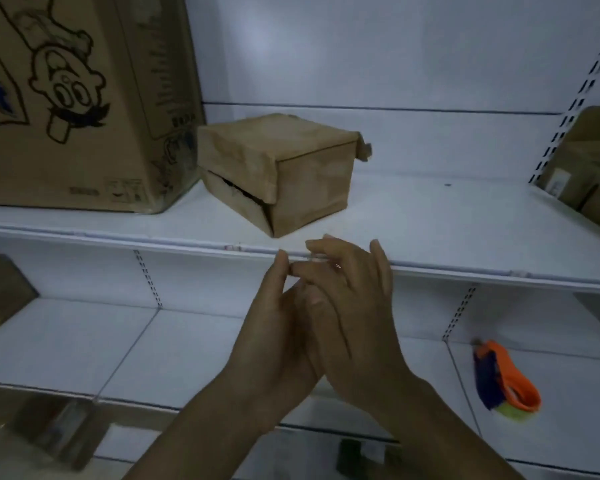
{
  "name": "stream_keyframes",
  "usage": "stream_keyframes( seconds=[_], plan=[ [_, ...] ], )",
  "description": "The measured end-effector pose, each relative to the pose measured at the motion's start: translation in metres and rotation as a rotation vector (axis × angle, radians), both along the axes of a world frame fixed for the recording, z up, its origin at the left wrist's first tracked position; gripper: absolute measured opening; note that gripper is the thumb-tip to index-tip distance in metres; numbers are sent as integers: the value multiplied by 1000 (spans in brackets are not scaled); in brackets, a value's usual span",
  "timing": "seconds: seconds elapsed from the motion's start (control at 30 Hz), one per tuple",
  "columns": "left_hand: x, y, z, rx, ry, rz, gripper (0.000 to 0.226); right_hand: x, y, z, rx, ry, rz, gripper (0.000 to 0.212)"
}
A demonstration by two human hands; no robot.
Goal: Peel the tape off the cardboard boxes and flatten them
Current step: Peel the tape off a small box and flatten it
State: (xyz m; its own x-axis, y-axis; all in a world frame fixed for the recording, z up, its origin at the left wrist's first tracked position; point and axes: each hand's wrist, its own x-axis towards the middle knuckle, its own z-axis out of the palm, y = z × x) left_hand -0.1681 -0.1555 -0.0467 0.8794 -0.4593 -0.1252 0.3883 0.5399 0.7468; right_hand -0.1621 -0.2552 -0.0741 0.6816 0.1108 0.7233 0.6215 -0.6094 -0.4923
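— Where's the small, worn brown cardboard box (278, 168)?
— Just beyond the hands, on the upper white metal shelf (430, 230), touching a tall printed cardboard carton (84, 98) up to their left.
— The hands?
— Together before the shelf's front edge. The right hand (354, 306) is spread, fingers straight, over the left hand (271, 341); its fingers are hidden, so I can't tell.
— Below?
— A lower white shelf (66, 341); right of the hands, a blurred orange-and-navy object (506, 379).

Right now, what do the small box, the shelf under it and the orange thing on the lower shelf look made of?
Small box: brown cardboard, matte, creased and worn, with a flap gaping on its left side. Upper shelf: probably painted sheet metal, smooth white with a thin front lip. Orange item: too blurred to tell, either plastic or fabric, with a navy part.
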Motion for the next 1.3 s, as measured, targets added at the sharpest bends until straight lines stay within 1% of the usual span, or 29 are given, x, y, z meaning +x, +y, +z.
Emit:
stream_keyframes(
  seconds=[0.03, 0.1, 0.17, 0.2, 0.23, 0.3, 0.33, 0.37, 0.43, 0.5, 0.57, 0.63, 0.67, 0.7, 0.77, 0.83, 0.87, 0.9, 0.93, 1.0, 1.03, 1.07, 1.1, 1.13, 1.17, 1.23, 1.27, 1.3],
  plan=[
    [0, 3, -6, 10, -11, -2, 64, 0, -4, -8, -76, -39, 0, 38],
    [1, 7, -18, 22, -4, -15, 61, -3, -10, -23, -81, -28, 87, 40],
    [3, 9, -35, 68, 13, -35, 60, -6, -16, -35, 73, 143, 194, 55],
    [3, 10, -46, 101, 29, -30, 59, -7, -19, -43, 162, 223, 194, 57],
    [4, 12, -59, 147, 36, -10, 57, -9, -23, -53, 211, 251, 165, 54],
    [5, 15, -90, 279, 21, 56, 49, -14, -31, -81, 189, 272, 79, 39],
    [4, 16, -105, 341, 25, 79, 47, -19, -34, -97, 208, 363, 77, 34],
    [2, 16, -119, 392, 36, 81, 48, -24, -36, -114, 243, 459, 105, 32],
    [-1, 9, -142, 459, 99, 19, 59, -31, -40, -148, 287, 527, 129, 29],
    [1, -7, -158, 452, 213, -83, 70, -27, -47, -173, 364, 548, 48, 28],
    [11, -22, -170, 391, 281, -135, 67, -14, -58, -185, 445, 605, -31, 27],
    [27, -33, -176, 387, 310, -121, 63, 0, -64, -192, 468, 707, -10, 13],
    [34, -36, -180, 409, 323, -106, 65, 6, -66, -196, 472, 753, 21, 9],
    [41, -38, -183, 438, 338, -94, 69, 12, -67, -202, 462, 762, 47, 10],
    [49, -39, -188, 501, 361, -100, 73, 26, -66, -216, 400, 701, 22, 11],
    [50, -39, -190, 567, 368, -94, 72, 46, -66, -234, 384, 665, -98, 10],
    [49, -38, -190, 601, 373, -52, 70, 58, -68, -245, 379, 672, -183, 6],
    [46, -36, -190, 645, 363, 4, 65, 72, -71, -258, 328, 710, -270, 6],
    [43, -33, -191, 705, 326, 57, 58, 85, -76, -271, 192, 800, -327, 19],
    [37, -23, -192, 800, 216, 135, 35, 99, -85, -296, -309, 1081, -317, 43],
    [34, -18, -192, 830, 164, 154, 23, 102, -88, -302, -489, 1165, -306, 50],
    [31, -13, -190, 857, 92, 171, 17, 103, -88, -303, -550, 1204, -302, 53],
    [29, -9, -187, 889, -2, 207, 17, 103, -86, -302, -510, 1199, -308, 56],
    [29, -7, -181, 932, -106, 252, 19, 101, -83, -294, -430, 1153, -316, 55],
    [28, -7, -174, 977, -216, 300, 21, 97, -81, -282, -340, 1065, -325, 51],
    [24, -7, -154, 1043, -423, 372, 22, 78, -75, -252, -165, 915, -295, 31],
    [20, -7, -141, 1048, -517, 403, 21, 62, -72, -233, -94, 871, -244, 20],
    [16, -5, -127, 1036, -611, 444, 19, 46, -70, -211, -52, 810, -176, 14]
  ],
)
